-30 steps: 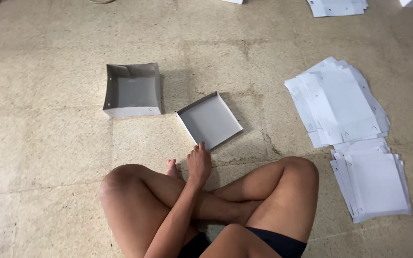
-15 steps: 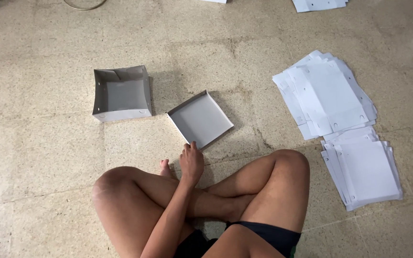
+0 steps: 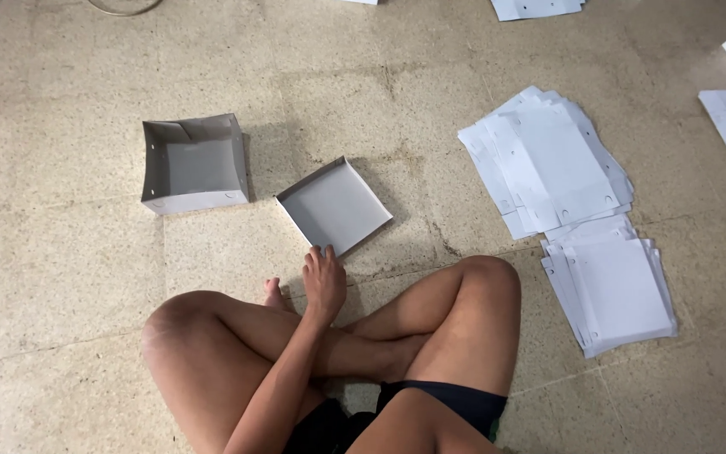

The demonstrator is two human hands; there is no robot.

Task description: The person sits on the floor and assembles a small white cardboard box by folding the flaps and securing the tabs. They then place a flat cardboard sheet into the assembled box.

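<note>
Shallow grey tray (image 3: 334, 206), a folded cardboard lid w/ low upturned rims, lies flat on the floor right in front of the hand, turned diagonally so one corner points at the person. Going L to R: far left of the hand & up, a deeper open box (image 3: 194, 164), same grey card, square, taller walls, small punched holes in the front wall, one back flap creased inward; it sits near the tray but apart from it. Next the tray itself, matte inside, thin sharp edges. Just below its near corner the hand (image 3: 324, 282), reaching fwd from a long bare forearm that crosses over the folded legs; palm down, fingers stretched & loosely spread, tips at or touching the tray's near rim, not closed on anything. Which hand it is: cannot tell for sure from this angle, reads as the left; other hand not in view. Bare toes show just left of the wrist. Person sits cross-legged, dark shorts. Right of the hand, well apart, a fanned stack of flat blanks (image 3: 552, 164), pale white-grey card, rectangular, w/ tiny holes; below it a second neater stack (image 3: 617, 290), sheets slightly offset. Floor (image 3: 60, 277) is speckled beige terrazzo, worn, w/ thin joint lines & dark stains.
</note>
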